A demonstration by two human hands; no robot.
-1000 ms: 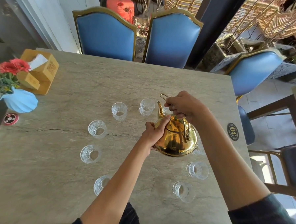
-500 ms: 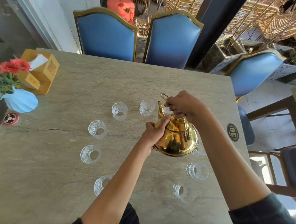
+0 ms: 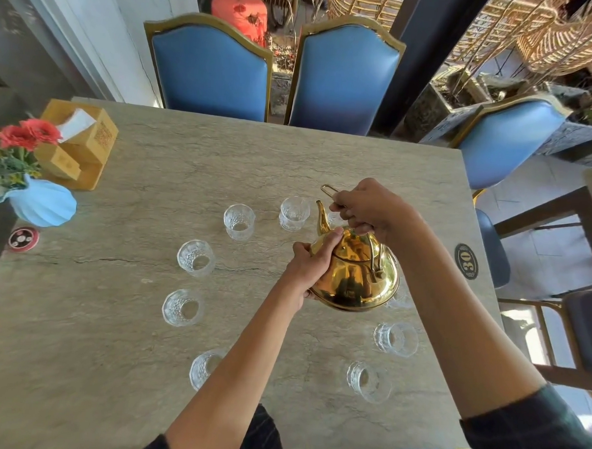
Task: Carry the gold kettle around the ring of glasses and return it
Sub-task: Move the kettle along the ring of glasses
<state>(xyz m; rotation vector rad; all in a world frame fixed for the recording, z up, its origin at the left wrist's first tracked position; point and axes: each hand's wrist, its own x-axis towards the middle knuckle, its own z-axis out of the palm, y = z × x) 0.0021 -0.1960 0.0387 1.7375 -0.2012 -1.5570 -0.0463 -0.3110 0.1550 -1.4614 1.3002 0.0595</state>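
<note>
A shiny gold kettle [image 3: 353, 279] hangs above the right side of a ring of several clear glasses [image 3: 196, 257] on the stone table [image 3: 152, 182]. My right hand [image 3: 371, 207] grips the kettle's wire handle from above. Against the kettle's left side my left hand [image 3: 311, 263] holds the body, its thumb lying up toward the lid. The spout points away from me, toward a far glass [image 3: 294, 213]. One glass at the ring's right side is mostly hidden behind the kettle.
A blue vase with red flowers [image 3: 38, 200] and a wooden tissue box [image 3: 83, 141] stand at the table's left. A round "30" badge [image 3: 466, 261] marks the right edge. Blue chairs [image 3: 210, 72] line the far and right sides.
The kettle and both hands have barely shifted, a touch to the right; the holds are the same.
</note>
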